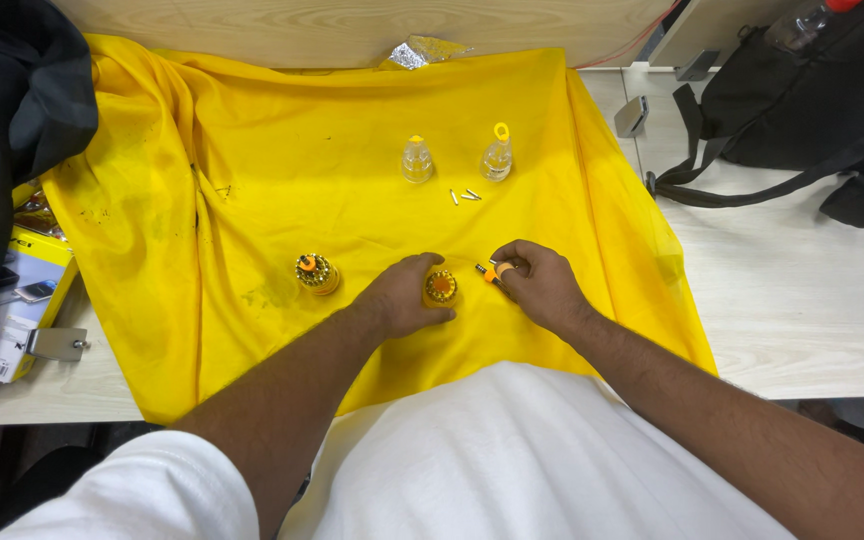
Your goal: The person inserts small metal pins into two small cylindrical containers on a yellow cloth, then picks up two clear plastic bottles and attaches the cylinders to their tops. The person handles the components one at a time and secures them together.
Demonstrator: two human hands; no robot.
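Note:
My left hand (402, 297) is wrapped around a round yellow bit holder (441, 288) with an orange centre, standing on the yellow cloth (252, 180). My right hand (540, 282) grips a small orange-handled screwdriver (492, 272) whose dark tip points left toward that holder. A second yellow bit holder (316, 272) with an orange knob stands alone to the left. Farther back stand two clear caps, one with a yellow top (416, 160) and one with a yellow ring (497, 156). A few loose metal bits (465, 195) lie between and in front of them.
A black bag (812, 90) with straps lies on the pale wooden table (802, 290) at the right. Dark fabric (2, 120) and a yellow box (22, 300) sit at the left edge. Crumpled foil (414, 52) rests at the cloth's far edge.

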